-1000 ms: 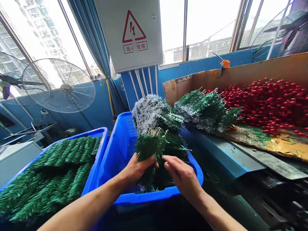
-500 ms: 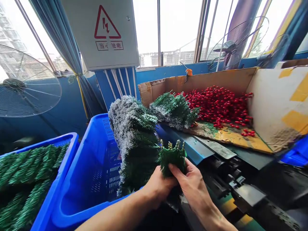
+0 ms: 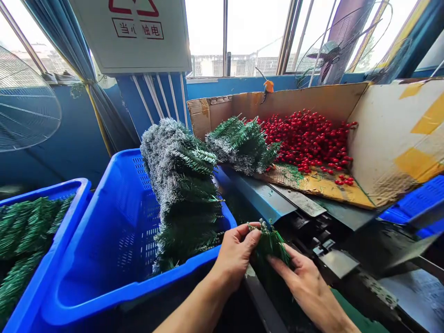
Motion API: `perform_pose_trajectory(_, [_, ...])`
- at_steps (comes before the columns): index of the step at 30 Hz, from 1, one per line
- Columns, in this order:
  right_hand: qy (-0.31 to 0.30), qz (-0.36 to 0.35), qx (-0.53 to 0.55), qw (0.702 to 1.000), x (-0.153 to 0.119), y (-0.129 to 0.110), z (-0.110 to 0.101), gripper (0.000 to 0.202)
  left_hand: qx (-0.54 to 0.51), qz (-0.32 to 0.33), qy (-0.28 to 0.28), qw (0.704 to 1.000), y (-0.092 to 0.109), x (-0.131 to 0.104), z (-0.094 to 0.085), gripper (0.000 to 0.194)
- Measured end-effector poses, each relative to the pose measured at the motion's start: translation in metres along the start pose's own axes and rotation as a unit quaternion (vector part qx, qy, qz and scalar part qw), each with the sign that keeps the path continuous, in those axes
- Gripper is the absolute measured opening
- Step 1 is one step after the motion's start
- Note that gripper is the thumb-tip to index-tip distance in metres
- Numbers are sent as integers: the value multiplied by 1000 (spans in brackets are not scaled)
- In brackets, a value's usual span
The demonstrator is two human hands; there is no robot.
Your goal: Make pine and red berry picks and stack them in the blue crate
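bundle of green sprigs (image 3: 270,241): now out of the blue crate (image 3: 114,259), lower, over the dark machine bed (image 3: 333,259). your left hand (image 3: 236,252) pinches its top; your right hand (image 3: 308,289) cradles it beneath. crate stack (image 3: 180,185) remains alongside.

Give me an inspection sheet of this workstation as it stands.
Surface: dark metal machine bed with grey plates, right of the bins.
Job's things: small bundle of green sprigs held between both hands over the machine's edge.
Clutter: blue bin holding a stack of frosted green branches; second blue bin of green branches at left; cardboard tray with red berries and more branches.
Hands: left hand and right hand both grip the sprigs.
Cables: white conduits below the wall cabinet.
Surroundings: windows, blue curtain, fans, electrical warning cabinet.
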State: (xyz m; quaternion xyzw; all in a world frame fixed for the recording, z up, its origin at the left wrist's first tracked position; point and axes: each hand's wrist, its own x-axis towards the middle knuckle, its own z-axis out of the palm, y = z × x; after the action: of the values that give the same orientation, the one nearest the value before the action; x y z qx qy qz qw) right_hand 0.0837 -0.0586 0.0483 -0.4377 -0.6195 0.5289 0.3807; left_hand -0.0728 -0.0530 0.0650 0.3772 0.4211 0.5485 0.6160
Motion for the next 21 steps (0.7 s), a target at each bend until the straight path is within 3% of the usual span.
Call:
perform_pose_trajectory(6, [92,0,-38,995,-7,15,-4,50,73,16,-69,995,-12,3,5,37])
perform_pose_trajectory(10, [89,-7,-60,994,-8,15,-9,48,58,35,-79,995,-20,6,9,35])
perform_pose_trajectory(16, [117,12,-49,992,-3,19,-12,50,-41,41,45,997,-40,7,21,28])
perform_pose_trajectory(21, [66,2,-116,991,-1,17,-15,49,20,67,26,997,-39,6,22,26])
